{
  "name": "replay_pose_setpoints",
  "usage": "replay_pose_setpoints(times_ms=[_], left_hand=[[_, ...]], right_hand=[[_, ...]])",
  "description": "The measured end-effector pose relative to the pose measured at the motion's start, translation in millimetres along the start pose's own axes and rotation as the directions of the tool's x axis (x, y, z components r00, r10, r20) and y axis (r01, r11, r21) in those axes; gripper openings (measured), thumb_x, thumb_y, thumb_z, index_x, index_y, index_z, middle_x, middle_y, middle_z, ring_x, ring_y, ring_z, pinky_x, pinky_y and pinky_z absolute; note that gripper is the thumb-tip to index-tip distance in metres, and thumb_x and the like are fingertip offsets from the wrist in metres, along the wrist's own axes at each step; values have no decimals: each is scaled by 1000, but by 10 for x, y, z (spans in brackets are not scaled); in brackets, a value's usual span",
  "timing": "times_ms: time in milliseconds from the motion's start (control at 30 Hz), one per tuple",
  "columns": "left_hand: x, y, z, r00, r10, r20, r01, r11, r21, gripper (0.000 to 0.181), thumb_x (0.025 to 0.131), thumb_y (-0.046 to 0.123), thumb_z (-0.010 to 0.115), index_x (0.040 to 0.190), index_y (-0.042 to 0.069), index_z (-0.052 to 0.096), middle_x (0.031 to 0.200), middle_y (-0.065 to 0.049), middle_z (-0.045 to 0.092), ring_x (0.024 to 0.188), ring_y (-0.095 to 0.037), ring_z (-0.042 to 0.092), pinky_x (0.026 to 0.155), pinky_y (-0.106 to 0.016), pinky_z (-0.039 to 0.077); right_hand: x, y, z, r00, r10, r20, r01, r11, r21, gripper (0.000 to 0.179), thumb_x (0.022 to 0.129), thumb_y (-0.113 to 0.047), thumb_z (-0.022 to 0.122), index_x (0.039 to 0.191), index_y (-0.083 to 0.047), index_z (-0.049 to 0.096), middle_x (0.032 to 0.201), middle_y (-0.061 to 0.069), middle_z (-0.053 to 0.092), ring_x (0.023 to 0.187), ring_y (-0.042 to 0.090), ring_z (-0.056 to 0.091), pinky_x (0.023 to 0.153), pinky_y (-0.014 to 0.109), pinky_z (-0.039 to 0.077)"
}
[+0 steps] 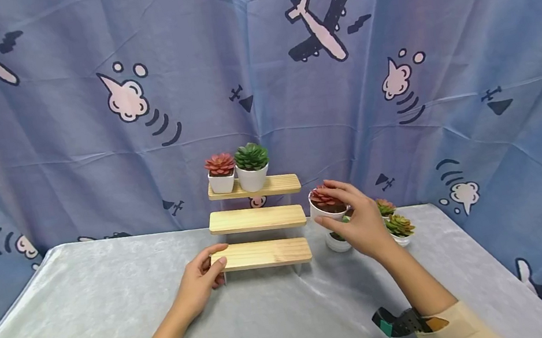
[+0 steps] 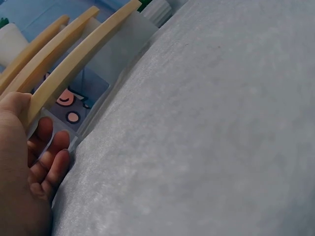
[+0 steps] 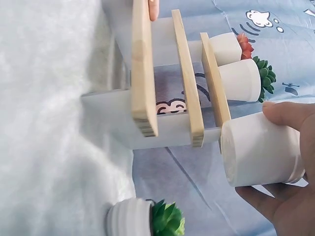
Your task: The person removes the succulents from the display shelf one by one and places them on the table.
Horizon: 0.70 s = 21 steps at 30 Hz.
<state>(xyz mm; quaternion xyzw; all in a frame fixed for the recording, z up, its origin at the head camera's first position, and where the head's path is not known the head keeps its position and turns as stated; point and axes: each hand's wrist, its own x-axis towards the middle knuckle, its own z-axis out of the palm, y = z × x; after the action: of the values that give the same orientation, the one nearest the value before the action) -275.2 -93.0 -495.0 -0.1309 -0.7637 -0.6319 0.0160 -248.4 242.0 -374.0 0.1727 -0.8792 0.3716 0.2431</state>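
A three-tier stand with pale wooden boards (image 1: 257, 219) stands at the middle of the table against the curtain. My left hand (image 1: 198, 279) holds the left end of its lowest board, thumb on top and fingers curled by the clear side panel (image 2: 93, 105). My right hand (image 1: 360, 223) grips a white pot (image 3: 261, 150) holding a red succulent (image 1: 322, 199), raised just right of the stand. Side by side on the top board sit a square white pot with a red succulent (image 1: 220, 168) and a round white pot with a green succulent (image 1: 252, 166).
Below the raised pot, a ribbed white pot (image 3: 130, 219) with a green succulent stands on the table, partly hidden in the head view. Farther right, behind my right wrist, are a yellow-green succulent (image 1: 399, 225) and a reddish-green one (image 1: 385, 207). A blue patterned curtain (image 1: 257, 77) hangs behind.
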Motion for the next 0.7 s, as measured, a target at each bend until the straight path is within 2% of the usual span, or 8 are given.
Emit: replay_pose_setpoints(times_ms=[100,233,367,467,600,700], left_hand=[[-4,3,-3,1000,1,0,-1,1000,1,33,101,23,62,133,12,63,75,-7,56,64,-13,59,62,-24,52],[-8,4,-2,1000,1,3,-1,1000,-7,33,102,22,62,133,12,63,75,-7,54,65,-14,59,62,-24,52],[-1,-3,-4,1000,-7,6,7,1000,-9,33,102,22,62,133,12,63,74,-6,51,65,-14,60,62,-24,52],[5,-3,-3,1000,-14,4,14,1000,-9,33,101,22,62,133,13,63,73,-5,50,65,-14,61,62,-24,52],[1,1,-7,1000,-5,3,5,1000,-14,34,102,23,62,133,11,63,74,-4,52,66,-13,60,62,-24,52],[-3,3,-9,1000,-2,5,2,1000,-15,35,101,22,62,134,9,62,75,-3,55,65,-12,59,63,-24,52]], right_hand=[[-108,35,-25,1000,1,1,-1,1000,-5,53,84,-15,83,134,-13,66,148,10,54,117,23,63,70,19,49],[-257,85,-49,1000,-7,2,7,999,-36,54,83,-15,84,134,-15,66,148,9,55,101,6,55,59,23,43],[-391,145,-53,1000,-4,-16,3,998,-57,57,81,-16,86,134,-17,66,147,6,56,99,-1,50,61,23,44],[-462,195,-55,999,1,-32,-3,998,-56,59,80,-16,86,135,-18,65,146,6,57,106,-8,50,65,22,48],[-501,258,-52,999,6,-43,-8,999,-40,60,81,-16,86,137,-19,64,145,8,58,111,-14,50,70,21,53],[-517,299,-45,999,15,-41,-15,1000,-16,60,81,-14,86,136,-18,64,144,11,58,110,-15,50,73,16,53]])
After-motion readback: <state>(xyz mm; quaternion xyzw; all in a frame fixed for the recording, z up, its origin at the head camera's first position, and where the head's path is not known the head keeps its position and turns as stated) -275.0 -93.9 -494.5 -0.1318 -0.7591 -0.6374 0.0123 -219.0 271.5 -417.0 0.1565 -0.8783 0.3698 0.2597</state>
